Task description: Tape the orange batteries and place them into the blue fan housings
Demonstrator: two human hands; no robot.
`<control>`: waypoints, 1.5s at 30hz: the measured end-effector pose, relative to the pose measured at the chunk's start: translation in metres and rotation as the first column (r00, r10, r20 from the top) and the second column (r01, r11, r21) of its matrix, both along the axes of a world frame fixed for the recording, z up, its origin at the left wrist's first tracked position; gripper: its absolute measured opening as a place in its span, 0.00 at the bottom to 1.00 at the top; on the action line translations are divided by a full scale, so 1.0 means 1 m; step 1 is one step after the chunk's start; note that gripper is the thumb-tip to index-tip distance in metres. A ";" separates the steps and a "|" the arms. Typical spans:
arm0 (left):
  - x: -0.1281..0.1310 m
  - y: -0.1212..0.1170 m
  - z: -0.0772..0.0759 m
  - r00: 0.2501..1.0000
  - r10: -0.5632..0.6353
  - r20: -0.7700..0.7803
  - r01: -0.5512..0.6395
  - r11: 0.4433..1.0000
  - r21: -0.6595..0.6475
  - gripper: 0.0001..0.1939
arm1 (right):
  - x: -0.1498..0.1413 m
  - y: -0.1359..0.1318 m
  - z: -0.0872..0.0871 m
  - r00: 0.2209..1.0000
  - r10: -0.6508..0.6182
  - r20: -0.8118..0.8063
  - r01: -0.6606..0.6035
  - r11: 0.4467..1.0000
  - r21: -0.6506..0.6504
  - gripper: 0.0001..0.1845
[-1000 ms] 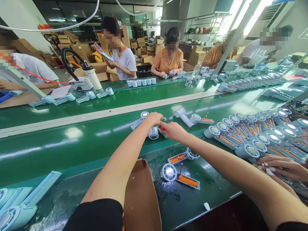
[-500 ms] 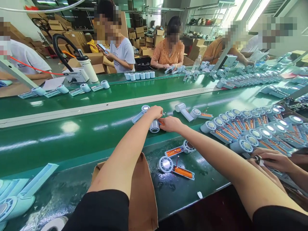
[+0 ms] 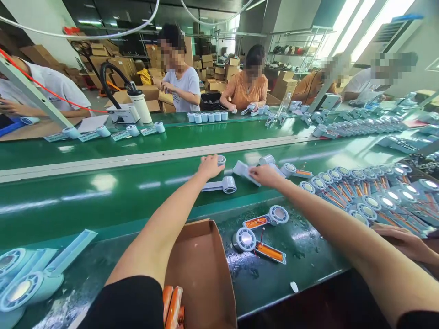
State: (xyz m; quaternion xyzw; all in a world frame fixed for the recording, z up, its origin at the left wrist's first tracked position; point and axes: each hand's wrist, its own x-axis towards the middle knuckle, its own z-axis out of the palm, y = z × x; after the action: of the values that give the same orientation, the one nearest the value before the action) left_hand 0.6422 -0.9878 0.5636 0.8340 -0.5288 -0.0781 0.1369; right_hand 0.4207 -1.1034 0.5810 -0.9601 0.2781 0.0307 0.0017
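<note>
On the green conveyor belt (image 3: 113, 201), my left hand (image 3: 210, 167) is curled around a small grey handheld fan, whose round head (image 3: 221, 160) shows past the fingers; its handle is hidden. To the right, my right hand (image 3: 266, 175) pinches the end of a flat, pale, rectangular piece (image 3: 244, 172) tilted above the belt. Whether that piece is a loose handle cover I cannot tell. Just below my left hand lies another handheld fan (image 3: 229, 184), its handle pointing left. Beyond my right hand are a fan head (image 3: 266, 160) and an opened fan (image 3: 288, 170) with an orange battery.
Nearer me, two opened fans (image 3: 245, 239) with orange batteries lie on the bench beside a cardboard box (image 3: 202, 274) holding orange packs. Rows of opened fans (image 3: 366, 211) fill the right, by a co-worker's hand (image 3: 403, 240). More fans (image 3: 29, 288) stand at left.
My hands, close together before, have moved apart. My right hand has shifted right with the pale piece. The fan between them now lies uncovered, with its handle to the left.
</note>
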 end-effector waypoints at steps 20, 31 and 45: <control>0.018 0.362 0.010 0.969 0.247 -0.024 -0.245 0.968 0.061 0.30 | 0.001 0.099 0.003 0.923 0.383 0.013 -0.336 0.792 0.509 0.32; -0.066 0.542 -0.043 0.955 0.005 0.296 0.034 0.991 -0.127 0.14 | -0.026 0.086 -0.013 0.968 0.248 0.025 -0.223 0.819 0.528 0.35; -0.121 0.475 0.021 0.909 0.088 0.407 0.137 0.859 -0.493 0.19 | -0.018 0.353 0.011 0.629 0.479 0.613 -0.655 -0.098 0.749 0.28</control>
State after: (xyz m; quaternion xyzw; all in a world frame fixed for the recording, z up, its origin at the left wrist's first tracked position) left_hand 0.5212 -0.5132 0.5848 0.7579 -0.5578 0.2421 0.2362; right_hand 0.4024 -0.7505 0.5922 -0.7601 -0.2408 0.1206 0.5914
